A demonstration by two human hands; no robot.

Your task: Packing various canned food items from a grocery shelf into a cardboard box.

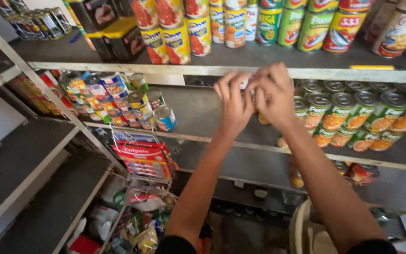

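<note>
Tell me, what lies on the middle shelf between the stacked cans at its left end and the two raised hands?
In the head view, only bare grey middle shelf lies between the stacked cans and the left hand; the right hand is beside it.

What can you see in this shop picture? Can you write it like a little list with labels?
Place: grey shelves with pale wooden edges
Left hand: raised at the middle shelf, fingers spread, blurred
Right hand: beside the left hand, touching it; what it grips cannot be told
Nearest things: green-and-orange cans lying in rows
Top shelf: yellow-and-red cans standing upright
Left side: stacked small cans; red boxes below
</note>
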